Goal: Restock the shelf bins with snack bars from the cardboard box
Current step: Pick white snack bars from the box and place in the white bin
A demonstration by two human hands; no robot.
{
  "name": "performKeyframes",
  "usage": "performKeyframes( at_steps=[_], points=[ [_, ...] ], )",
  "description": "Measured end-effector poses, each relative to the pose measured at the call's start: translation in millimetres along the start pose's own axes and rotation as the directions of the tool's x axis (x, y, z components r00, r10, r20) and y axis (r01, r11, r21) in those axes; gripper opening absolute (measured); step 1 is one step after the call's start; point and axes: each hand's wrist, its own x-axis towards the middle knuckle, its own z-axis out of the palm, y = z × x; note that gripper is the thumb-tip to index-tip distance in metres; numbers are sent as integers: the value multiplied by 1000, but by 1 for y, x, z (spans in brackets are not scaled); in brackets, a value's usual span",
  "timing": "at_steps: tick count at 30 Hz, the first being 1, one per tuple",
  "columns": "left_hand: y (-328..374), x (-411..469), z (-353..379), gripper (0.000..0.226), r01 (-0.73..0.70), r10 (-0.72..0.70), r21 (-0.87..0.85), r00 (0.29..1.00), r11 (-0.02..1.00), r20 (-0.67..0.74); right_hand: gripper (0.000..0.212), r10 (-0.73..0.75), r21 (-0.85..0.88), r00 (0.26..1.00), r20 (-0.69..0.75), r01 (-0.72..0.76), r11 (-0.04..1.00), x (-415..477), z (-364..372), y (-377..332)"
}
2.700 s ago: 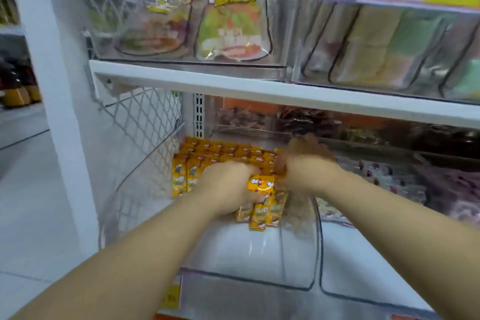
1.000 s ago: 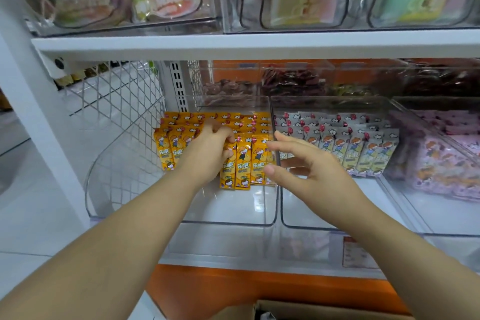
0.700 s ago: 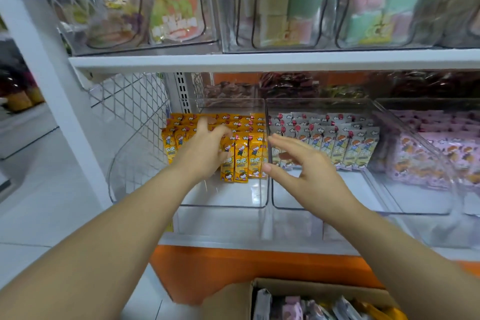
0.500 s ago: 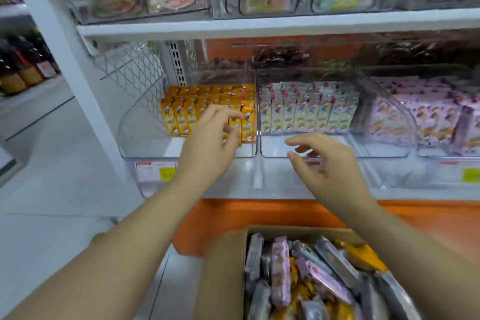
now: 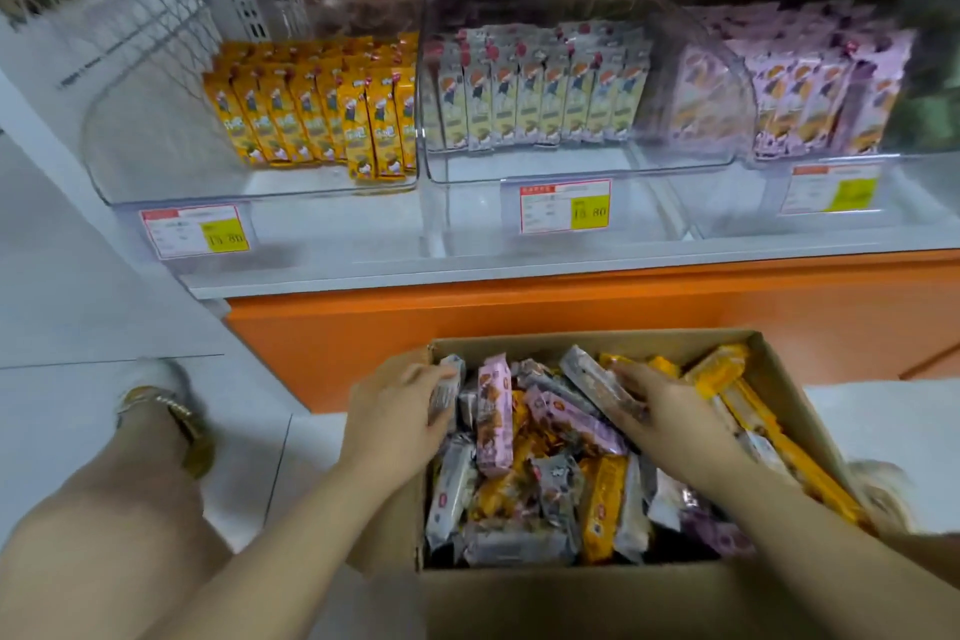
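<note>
Left hand (image 5: 395,416) curls round a grey bar (image 5: 448,387) — right hand (image 5: 662,408) lies, fingers straight, on a darker bar (image 5: 587,372)

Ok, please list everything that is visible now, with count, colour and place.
cardboard box: one, brown, on the floor before the shelf.
loose bars: many, pink, yellow, grey and purple, piled in the box.
clear bins: three, side by side on the shelf.
yellow bars: many, left bin.
cream bars: many, middle bin.
purple bars: many, right bin.
price tags: three, white and yellow, shelf front.
shelf base: one, orange, behind the box.
left leg: one, bare, bottom left.
left hand: in the box, grips a grey bar by its left wall.
right hand: in the box, on a second grey bar; grip unclear.
</note>
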Motion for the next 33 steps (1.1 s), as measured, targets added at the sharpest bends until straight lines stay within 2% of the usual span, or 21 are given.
performKeyframes(
  at_steps=[4,8,12,16,18,23,25,28,31,33],
  points=[
    [1,2,12,53,-40,38,156,999,987,13,48,40,-164,998,41,-33,986,12,14,5],
    [6,2,12,49,-89,79,177,995,980,62,52,45,-113,999,24,-42,993,20,22,5],
    [5,-4,17,53,-142,130,72,980,987,153,57,10,-11,999,38,-10,1000,18,23,-1],
    [8,-10,23,56,-165,166,-22,971,986,169,64,-65,-55,995,70,69,996,8,26,-12],
    [8,-10,23,55,-144,145,-17,974,989,174,66,-89,-66,993,81,95,993,4,26,-15],
    [4,-7,27,63,-210,155,221,958,952,240,46,-123,48,992,31,121,991,10,12,-23],
    [6,-5,24,55,-210,145,230,953,950,267,38,-119,94,993,0,119,988,11,0,-28],
    [9,-3,15,30,-209,189,133,971,969,148,38,-116,116,993,27,112,987,9,-16,-33],
    [9,-2,2,32,-218,221,69,974,974,-45,28,-122,198,989,89,103,975,3,-37,-41],
    [10,-1,-12,31,-229,225,-16,965,973,-135,22,-85,365,984,158,22,931,0,-55,-48]
  ],
)
